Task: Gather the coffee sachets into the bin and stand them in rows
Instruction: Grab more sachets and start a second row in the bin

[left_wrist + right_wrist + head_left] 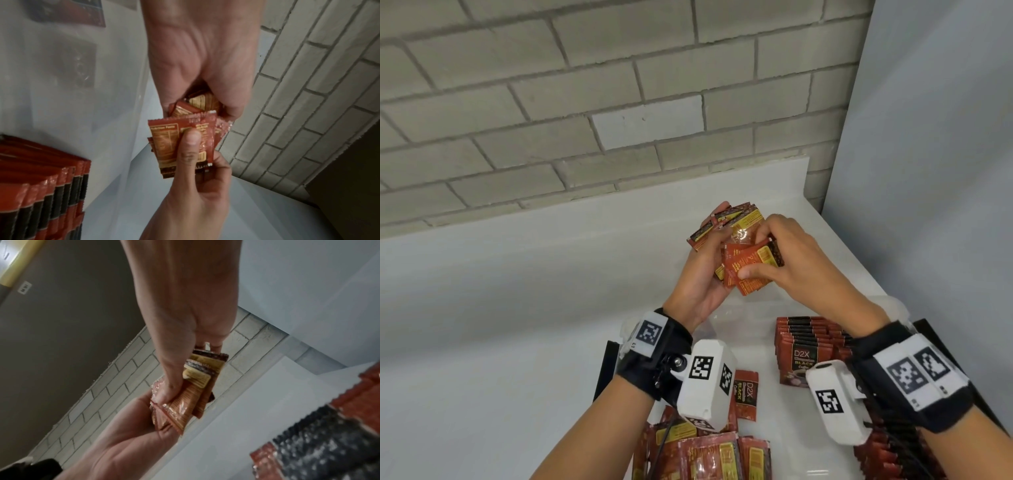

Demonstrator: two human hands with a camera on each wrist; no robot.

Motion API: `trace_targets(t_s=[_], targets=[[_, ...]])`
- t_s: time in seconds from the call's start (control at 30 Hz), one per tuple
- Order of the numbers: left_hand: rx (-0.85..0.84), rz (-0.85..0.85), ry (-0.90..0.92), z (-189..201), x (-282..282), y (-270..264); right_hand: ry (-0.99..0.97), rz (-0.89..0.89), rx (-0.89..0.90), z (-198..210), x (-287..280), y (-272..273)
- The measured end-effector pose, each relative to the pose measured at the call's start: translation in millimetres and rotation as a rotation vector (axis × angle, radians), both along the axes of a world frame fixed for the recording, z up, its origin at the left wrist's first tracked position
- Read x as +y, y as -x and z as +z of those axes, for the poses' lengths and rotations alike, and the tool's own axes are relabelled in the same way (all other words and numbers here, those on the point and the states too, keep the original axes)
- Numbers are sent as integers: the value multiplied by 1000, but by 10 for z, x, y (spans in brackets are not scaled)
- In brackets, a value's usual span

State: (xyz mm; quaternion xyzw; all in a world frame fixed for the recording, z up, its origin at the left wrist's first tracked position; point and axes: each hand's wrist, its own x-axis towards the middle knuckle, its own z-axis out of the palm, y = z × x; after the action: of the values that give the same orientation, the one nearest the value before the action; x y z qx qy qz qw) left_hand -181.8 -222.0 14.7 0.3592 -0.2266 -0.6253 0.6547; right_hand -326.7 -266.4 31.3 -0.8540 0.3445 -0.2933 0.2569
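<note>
Both hands hold one bundle of red coffee sachets [744, 255] in the air above the clear bin [726, 320]. My left hand [714, 241] cradles the bundle from the left with fingers curled behind it. My right hand [762, 253] pinches the front sachets, its thumb pressed on a printed back panel. In the left wrist view the sachets [168, 142] fan out unevenly under the right thumb [192, 138]. The right wrist view shows the bundle [185, 404] between the right hand [189, 369] and the left palm [131, 421]. Rows of sachets [803, 346] stand in the bin's right part.
A single sachet [747, 394] lies flat on the bin floor. Several loose sachets [709, 455] lie piled at the near edge. The white table [517, 325] meets a brick wall [585, 102] at the back and a grey panel [928, 171] on the right.
</note>
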Motion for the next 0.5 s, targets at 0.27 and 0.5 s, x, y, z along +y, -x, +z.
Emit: trace_targets(t_s=[0.27, 0.5], targets=[[0, 11, 134, 38, -4, 1, -408, -187, -540, 65, -84, 103], [-137, -93, 239, 58, 31, 78, -559, -355, -693, 3, -90, 66]])
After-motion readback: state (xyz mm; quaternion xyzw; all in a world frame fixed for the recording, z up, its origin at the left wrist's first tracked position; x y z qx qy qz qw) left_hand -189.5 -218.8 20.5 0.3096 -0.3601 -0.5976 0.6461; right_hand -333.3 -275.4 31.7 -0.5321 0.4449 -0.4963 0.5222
